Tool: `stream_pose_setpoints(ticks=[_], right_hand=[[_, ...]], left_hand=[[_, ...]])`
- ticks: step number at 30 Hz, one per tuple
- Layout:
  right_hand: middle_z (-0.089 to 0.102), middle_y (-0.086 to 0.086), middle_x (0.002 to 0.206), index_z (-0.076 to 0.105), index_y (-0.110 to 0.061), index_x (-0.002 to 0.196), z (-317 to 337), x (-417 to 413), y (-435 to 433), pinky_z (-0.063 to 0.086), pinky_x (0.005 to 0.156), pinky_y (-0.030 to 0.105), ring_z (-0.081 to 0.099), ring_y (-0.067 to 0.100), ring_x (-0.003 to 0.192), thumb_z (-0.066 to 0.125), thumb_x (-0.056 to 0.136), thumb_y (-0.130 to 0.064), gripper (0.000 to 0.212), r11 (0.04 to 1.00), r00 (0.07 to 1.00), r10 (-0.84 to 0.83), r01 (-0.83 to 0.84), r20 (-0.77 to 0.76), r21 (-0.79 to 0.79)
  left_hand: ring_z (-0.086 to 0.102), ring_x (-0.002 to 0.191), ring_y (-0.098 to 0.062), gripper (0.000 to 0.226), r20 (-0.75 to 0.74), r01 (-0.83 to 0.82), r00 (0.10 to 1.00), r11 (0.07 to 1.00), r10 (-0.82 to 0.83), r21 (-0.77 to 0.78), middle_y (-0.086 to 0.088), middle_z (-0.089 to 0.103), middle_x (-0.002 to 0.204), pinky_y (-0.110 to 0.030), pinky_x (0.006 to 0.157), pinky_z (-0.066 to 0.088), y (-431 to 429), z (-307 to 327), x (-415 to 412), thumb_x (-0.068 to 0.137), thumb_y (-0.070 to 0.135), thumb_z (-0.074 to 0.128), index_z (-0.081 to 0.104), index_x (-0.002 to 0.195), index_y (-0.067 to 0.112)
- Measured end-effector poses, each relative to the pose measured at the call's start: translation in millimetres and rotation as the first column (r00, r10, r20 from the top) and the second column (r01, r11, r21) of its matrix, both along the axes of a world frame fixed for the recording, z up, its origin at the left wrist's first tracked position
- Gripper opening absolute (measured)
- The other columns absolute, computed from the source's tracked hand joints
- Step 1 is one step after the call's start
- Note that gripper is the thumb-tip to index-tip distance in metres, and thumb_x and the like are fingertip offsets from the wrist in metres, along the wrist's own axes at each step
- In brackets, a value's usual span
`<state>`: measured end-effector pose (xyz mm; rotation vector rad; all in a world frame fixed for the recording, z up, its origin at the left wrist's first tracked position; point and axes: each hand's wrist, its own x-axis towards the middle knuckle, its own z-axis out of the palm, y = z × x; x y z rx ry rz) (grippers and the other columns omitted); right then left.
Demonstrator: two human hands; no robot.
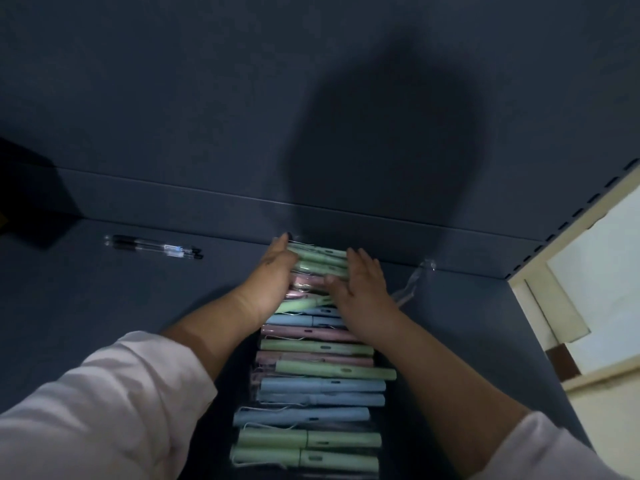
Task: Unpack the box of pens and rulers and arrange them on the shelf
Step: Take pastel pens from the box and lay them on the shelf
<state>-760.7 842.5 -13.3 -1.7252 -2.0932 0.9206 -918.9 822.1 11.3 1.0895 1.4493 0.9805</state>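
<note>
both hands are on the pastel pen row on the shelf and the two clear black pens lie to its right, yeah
Not quite. The head view shows the two clear black pens lying to the row's left, not its right. The rest holds: left hand and right hand are on the pastel pen row on the shelf.

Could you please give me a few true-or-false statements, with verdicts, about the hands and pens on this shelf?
1. The left hand and right hand flank the far end of the pastel pen row. True.
2. The two black pens lie right of the row. False: they lie to its left, apart from it.
3. The left hand grips a ruler. False: its straight fingers press against the row.
4. A clear wrapper lies right of the right hand. True.
</note>
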Motion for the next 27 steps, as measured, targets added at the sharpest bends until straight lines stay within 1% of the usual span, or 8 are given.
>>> stream_pose_setpoints(ticks=[4,7,9,13,20,22,24,27], right_hand=[[-0.004,-0.001,0.161,0.007,-0.018,0.153,7.4,14.4,-3.7,-0.004,0.115,0.028,-0.008,0.015,0.147,0.034,0.101,-0.039,0.062,0.995,0.997,-0.012,0.020,-0.082,0.101],[0.021,0.010,0.156,0.032,-0.010,0.147,11.4,40.7,-7.3,0.006,0.115,0.023,0.015,0.020,0.145,0.040,0.101,-0.019,0.047,0.956,1.000,-0.011,0.003,0.026,0.293],[0.034,0.014,0.150,0.048,-0.006,0.136,8.5,57.9,-8.7,0.014,0.112,0.021,0.027,0.023,0.140,0.045,0.098,-0.010,0.038,0.946,0.986,-0.022,-0.032,0.164,0.322],[0.054,0.014,0.129,0.063,-0.003,0.115,-0.9,80.5,-10.4,0.032,0.102,0.027,0.046,0.030,0.123,0.053,0.092,-0.006,0.025,0.950,0.960,-0.075,-0.014,0.271,0.312],[0.049,0.018,0.136,0.057,-0.005,0.127,2.4,112.6,5.0,0.032,0.107,0.039,0.039,0.035,0.129,0.049,0.097,-0.031,0.041,0.906,0.869,-0.359,0.237,0.342,0.350],[0.044,0.018,0.143,0.054,-0.006,0.132,3.3,110.6,1.7,0.022,0.114,0.041,0.032,0.034,0.137,0.046,0.098,-0.032,0.043,0.876,0.853,-0.365,0.179,0.373,0.448],[0.042,0.018,0.145,0.052,-0.005,0.134,4.8,100.0,-4.5,0.020,0.115,0.042,0.032,0.034,0.138,0.044,0.099,-0.029,0.043,0.873,0.890,-0.241,0.025,0.386,0.486],[0.028,0.011,0.155,0.036,-0.009,0.145,4.9,80.1,-13.7,0.015,0.117,0.029,0.025,0.023,0.143,0.041,0.101,-0.027,0.048,0.927,0.965,0.031,-0.125,0.259,0.353]], left_hand=[[0.009,0.147,-0.017,0.065,-0.239,0.093,0.967,0.995,-0.082,0.036,0.006,0.003,0.160,-0.038,0.120,0.012,0.6,-4.4,-8.8,0.097,0.028,0.044,0.009,0.153,0.031],[-0.011,0.145,-0.009,0.085,-0.634,0.323,0.734,0.946,-0.243,0.011,0.012,-0.006,0.159,-0.036,0.117,0.001,-6.8,-6.7,-16.1,0.083,0.049,0.064,0.013,0.150,0.039],[-0.012,0.144,-0.008,0.078,-0.759,0.407,0.600,0.913,-0.254,0.016,0.010,0.004,0.159,-0.037,0.115,-0.002,-9.1,-7.6,-15.6,0.078,0.049,0.071,0.031,0.144,0.041],[0.001,0.145,-0.010,0.043,-0.779,0.391,0.618,0.901,-0.105,0.189,0.009,0.033,0.150,-0.031,0.112,0.003,-6.5,-11.2,-11.1,0.077,0.031,0.077,0.061,0.117,0.037],[0.012,0.143,-0.013,0.036,-0.792,0.363,0.611,0.888,0.001,0.281,0.008,0.044,0.141,-0.025,0.108,0.005,-2.0,-13.9,-4.1,0.081,0.024,0.074,0.064,0.115,0.032],[0.011,0.144,-0.014,0.043,-0.800,0.366,0.600,0.896,-0.020,0.252,0.006,0.038,0.147,-0.027,0.111,0.005,-3.5,-13.8,-3.5,0.083,0.028,0.071,0.058,0.125,0.032],[0.004,0.146,-0.015,0.055,-0.823,0.374,0.564,0.908,-0.063,0.187,0.003,0.023,0.156,-0.032,0.114,0.004,-5.1,-15.2,-3.7,0.089,0.037,0.063,0.043,0.140,0.031],[-0.007,0.147,-0.019,0.071,-0.858,0.315,0.496,0.948,-0.132,0.037,-0.001,-0.006,0.161,-0.038,0.116,0.003,-6.9,-18.2,-3.8,0.095,0.050,0.042,0.007,0.153,0.026]])
